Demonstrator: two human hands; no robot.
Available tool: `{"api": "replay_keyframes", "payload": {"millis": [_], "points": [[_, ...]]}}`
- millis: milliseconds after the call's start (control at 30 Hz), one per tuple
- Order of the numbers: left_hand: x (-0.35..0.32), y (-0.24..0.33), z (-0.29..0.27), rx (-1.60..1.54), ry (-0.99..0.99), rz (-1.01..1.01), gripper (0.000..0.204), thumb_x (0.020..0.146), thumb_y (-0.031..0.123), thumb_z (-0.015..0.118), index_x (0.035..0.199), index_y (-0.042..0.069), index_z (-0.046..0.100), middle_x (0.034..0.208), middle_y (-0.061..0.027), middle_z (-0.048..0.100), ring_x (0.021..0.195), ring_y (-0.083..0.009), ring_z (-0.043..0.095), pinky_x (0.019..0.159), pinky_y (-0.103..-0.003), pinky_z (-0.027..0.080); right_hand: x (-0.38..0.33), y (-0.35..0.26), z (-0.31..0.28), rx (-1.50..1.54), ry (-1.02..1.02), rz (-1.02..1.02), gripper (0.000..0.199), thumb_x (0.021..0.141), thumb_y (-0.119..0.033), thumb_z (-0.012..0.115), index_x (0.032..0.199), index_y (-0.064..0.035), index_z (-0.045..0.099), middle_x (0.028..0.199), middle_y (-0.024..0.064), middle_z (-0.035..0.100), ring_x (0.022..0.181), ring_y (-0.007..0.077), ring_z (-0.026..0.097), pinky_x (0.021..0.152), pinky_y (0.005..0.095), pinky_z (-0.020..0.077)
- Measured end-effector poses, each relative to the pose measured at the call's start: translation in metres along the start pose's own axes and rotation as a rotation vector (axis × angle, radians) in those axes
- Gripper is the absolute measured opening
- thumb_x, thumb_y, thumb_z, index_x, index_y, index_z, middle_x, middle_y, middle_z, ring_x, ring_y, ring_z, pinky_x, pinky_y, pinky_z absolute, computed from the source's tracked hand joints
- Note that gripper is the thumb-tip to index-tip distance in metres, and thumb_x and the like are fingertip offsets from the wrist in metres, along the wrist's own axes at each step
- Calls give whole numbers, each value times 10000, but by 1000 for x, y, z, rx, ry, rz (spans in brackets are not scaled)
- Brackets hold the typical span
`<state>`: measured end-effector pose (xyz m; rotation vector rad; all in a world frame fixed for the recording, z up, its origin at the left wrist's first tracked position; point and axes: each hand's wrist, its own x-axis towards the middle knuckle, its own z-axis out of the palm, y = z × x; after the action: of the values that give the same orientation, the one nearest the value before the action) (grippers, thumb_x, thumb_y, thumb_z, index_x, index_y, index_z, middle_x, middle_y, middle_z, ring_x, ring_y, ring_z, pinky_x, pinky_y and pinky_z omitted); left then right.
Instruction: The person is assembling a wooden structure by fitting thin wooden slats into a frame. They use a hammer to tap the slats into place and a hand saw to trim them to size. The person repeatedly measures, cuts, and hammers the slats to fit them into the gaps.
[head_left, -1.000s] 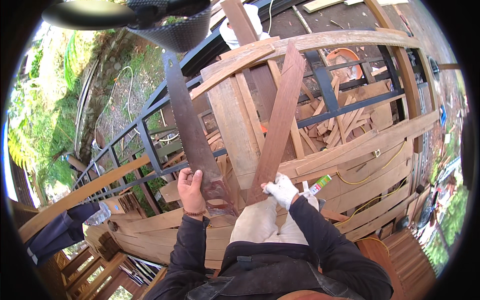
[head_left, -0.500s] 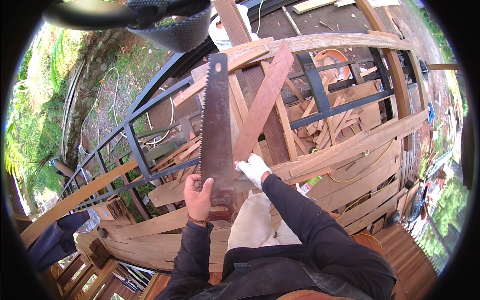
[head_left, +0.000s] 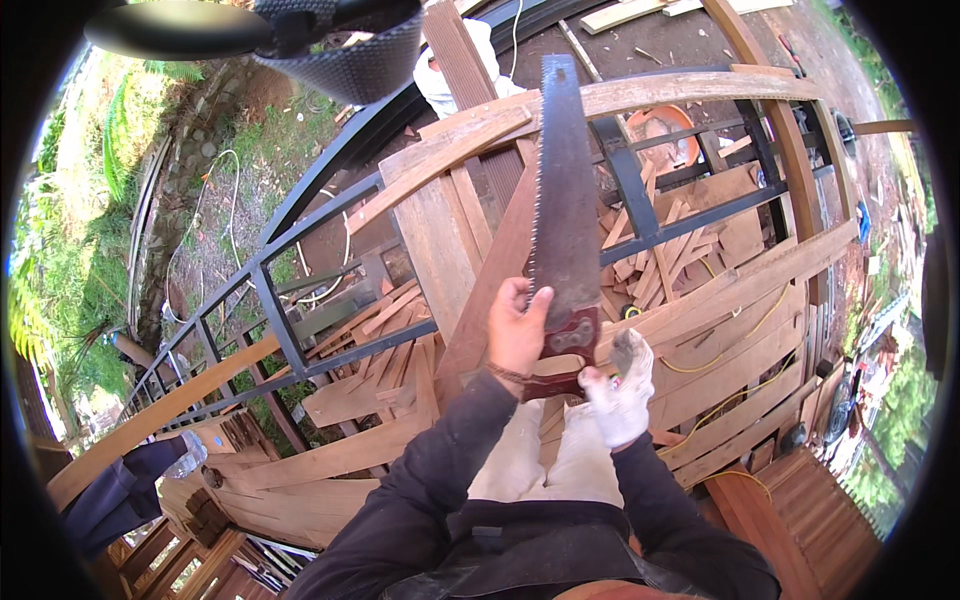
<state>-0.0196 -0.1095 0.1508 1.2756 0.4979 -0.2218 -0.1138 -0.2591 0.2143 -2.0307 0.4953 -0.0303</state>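
Note:
A handsaw stands nearly upright before me, its toothed dark blade pointing away and its worn reddish handle toward me. My bare left hand is closed around the toothed edge of the blade, just above the handle. At the handle's right side, my white-gloved right hand has its thumb touching the grip, with the other fingers spread apart from it. Behind the saw a reddish-brown board lies aslant, partly hidden by the blade and my left hand.
A dark metal frame with wooden rails surrounds the work spot. Offcuts lie heaped inside, near an orange tub. A yellow cord crosses the planks at right. Someone in white is beyond the frame.
The handsaw has moved right, carried by my left hand, and now covers part of the board. My right hand has left the board and come to the saw's handle, fingers spreading.

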Motion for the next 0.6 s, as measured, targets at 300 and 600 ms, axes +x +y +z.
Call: {"api": "replay_keyframes", "payload": {"millis": [300, 600], "points": [[67, -5, 70, -49, -326, -196, 185, 1043, 125, 696, 1166, 47, 582, 1021, -11, 705, 914, -90, 667, 829, -247, 545, 39, 36, -36, 1054, -277, 466, 527, 848, -31, 776, 1335, 48, 592, 1110, 109, 695, 970, 196, 692, 956, 363, 550], [264, 53, -52, 1500, 102, 615, 661, 894, 344, 811, 1418, 3, 596, 1357, -208, 620, 1296, -405, 570, 1125, -466, 462, 43, 30, -96, 714, -97, 160, 851, 774, -733, 828, 1149, -7, 592, 829, 32, 578, 731, 128, 552, 712, 287, 473]]}}
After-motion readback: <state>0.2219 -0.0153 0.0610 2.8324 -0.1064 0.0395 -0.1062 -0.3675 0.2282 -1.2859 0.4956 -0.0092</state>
